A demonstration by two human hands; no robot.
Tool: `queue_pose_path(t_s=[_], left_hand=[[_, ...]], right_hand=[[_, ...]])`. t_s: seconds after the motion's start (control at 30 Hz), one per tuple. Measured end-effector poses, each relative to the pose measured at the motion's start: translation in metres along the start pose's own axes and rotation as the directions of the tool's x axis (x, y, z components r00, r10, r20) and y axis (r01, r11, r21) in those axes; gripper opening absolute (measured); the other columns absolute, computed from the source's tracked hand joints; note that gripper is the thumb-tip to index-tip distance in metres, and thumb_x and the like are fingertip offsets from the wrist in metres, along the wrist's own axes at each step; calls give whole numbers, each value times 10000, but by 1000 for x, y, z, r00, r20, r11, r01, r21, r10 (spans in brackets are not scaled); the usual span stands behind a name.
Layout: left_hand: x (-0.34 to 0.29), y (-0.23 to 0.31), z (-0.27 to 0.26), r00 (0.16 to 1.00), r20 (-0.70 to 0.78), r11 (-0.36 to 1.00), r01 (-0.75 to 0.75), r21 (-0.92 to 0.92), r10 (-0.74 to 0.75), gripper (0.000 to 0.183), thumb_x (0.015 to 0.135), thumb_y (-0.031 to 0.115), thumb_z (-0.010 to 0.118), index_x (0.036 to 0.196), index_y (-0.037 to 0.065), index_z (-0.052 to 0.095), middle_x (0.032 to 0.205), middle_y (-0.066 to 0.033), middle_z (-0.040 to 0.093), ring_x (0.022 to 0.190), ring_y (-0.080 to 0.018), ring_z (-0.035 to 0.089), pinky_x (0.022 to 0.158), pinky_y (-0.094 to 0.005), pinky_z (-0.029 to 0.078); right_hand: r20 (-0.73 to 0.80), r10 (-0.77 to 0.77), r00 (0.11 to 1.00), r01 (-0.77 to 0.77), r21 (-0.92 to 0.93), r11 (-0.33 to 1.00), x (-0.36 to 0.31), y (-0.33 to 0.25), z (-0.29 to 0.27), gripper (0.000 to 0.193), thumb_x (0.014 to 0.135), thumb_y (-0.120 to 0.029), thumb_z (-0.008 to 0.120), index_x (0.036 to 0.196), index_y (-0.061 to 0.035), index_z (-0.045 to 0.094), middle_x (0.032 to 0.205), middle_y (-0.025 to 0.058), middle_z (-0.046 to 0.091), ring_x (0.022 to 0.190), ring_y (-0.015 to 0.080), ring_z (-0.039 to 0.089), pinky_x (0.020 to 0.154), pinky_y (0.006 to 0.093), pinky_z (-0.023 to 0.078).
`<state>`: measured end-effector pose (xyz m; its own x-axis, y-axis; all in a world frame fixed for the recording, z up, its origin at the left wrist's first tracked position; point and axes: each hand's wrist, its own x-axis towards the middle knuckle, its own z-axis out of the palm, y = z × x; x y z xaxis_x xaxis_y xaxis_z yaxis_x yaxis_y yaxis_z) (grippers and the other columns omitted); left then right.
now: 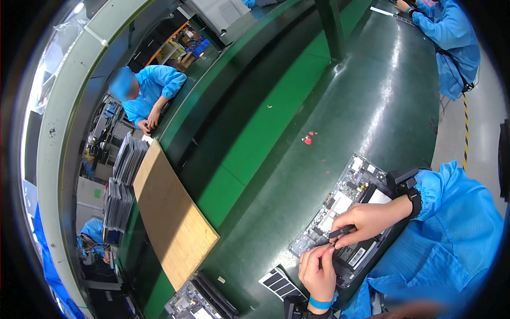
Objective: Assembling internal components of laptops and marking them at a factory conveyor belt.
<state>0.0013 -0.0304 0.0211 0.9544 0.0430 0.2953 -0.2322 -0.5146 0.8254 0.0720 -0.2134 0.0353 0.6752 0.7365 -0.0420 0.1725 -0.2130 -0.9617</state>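
Note:
An opened laptop base lies in front of me, its circuit board bare along the far side. Along its near side sits a black battery with a white label. My right hand is over the board, closed round a small black bar-shaped piece; its exact kind is unclear. My left hand, with a blue wristband, is at the base's left end. Its thumb and fingertips are pinched together, meeting the right fingertips over the battery's edge. Anything between the left fingers is too small to make out.
Left of my left hand lies a sheet with black strips. Further left are another opened laptop base and a wooden board. Red scraps dot the green table. Co-workers in blue sit across and at the far right.

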Motion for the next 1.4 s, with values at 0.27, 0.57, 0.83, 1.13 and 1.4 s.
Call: queue_pose_path(t_s=[0.27,0.57,0.83,1.13,1.4], left_hand=[[-1,-3,-4,987,-27,969,-150,197,158,169,686,73,743,834,36,671,763,-71,634,692,-221,576,654,-309,441],[0,-3,-4,974,2,933,-216,289,225,223,660,115,772,848,52,669,771,-62,633,686,-225,569,653,-318,422],[-5,-4,-4,970,81,960,239,-147,-229,203,738,-9,711,925,-26,636,895,-82,635,726,-111,564,655,-215,446],[-17,-12,4,844,279,477,498,-725,-457,145,877,36,578,991,-44,618,937,-108,630,764,-130,559,711,-232,449],[-9,-7,0,837,266,420,485,-767,-479,138,905,61,540,998,-27,592,924,-131,628,760,-165,607,683,-247,481]], right_hand=[[-54,-67,996,68,13,998,4,11,6,274,847,-251,639,1002,-29,601,836,88,645,700,189,604,606,309,471],[-100,-225,969,214,-109,971,4,13,10,209,832,-197,638,973,-49,599,837,73,596,703,270,586,598,352,463],[-175,-324,930,309,-110,945,3,10,13,192,781,-109,661,960,-71,604,846,43,579,704,236,590,569,318,469],[-144,-503,852,342,-575,743,-3,4,20,483,639,-15,653,1096,-165,614,901,-29,582,681,129,606,471,244,479],[-206,-427,880,322,-400,858,0,3,19,359,735,-95,664,1090,-135,618,928,5,619,665,162,627,488,269,490]])
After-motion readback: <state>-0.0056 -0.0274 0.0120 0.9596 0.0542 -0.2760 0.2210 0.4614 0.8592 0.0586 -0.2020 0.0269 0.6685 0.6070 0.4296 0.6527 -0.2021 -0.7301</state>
